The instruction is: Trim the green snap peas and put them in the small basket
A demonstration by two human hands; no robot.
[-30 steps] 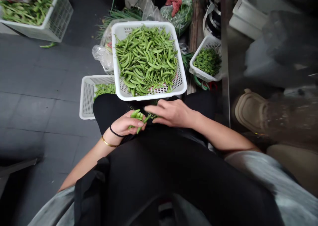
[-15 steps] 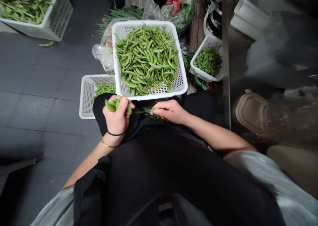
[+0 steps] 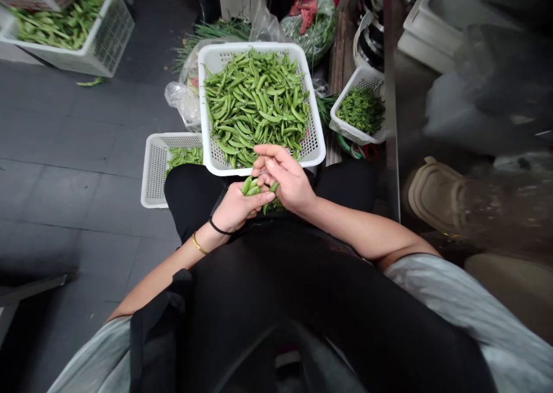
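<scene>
The **left hand** [image 3: 239,207] has moved in to the middle and now lies palm up, curled in a narrow cup around a small bunch of green **pods** [image 3: 253,186]. The **right hand** [image 3: 283,177] was low and pinching a thin stem a moment ago, but now it has come up and opened wide, with its **fingers** [image 3: 268,163] spread above the pods. I cannot tell if they touch the pods. The 2 hands were apart before, and now they are very close, so the pods sit right between them, over the **lap** [image 3: 276,278]. A few green **stems** [image 3: 274,207] lie just under the hands. The **big basket** [image 3: 259,45] is just in front of the hands, and the right hand reaches over its near edge. It is white and full of **pods** [image 3: 254,99]. A **small basket** [image 3: 154,174] with a few **peas** [image 3: 184,157] sits by the left leg. Another **small basket** [image 3: 345,129] holds chopped **greens** [image 3: 360,109] off to the right. A **fourth basket** [image 3: 110,38] of pods sits far off on the **floor** [image 3: 69,151]. A **black band** [image 3: 218,227] and a **gold bangle** [image 3: 199,244] are on the left wrist.
</scene>
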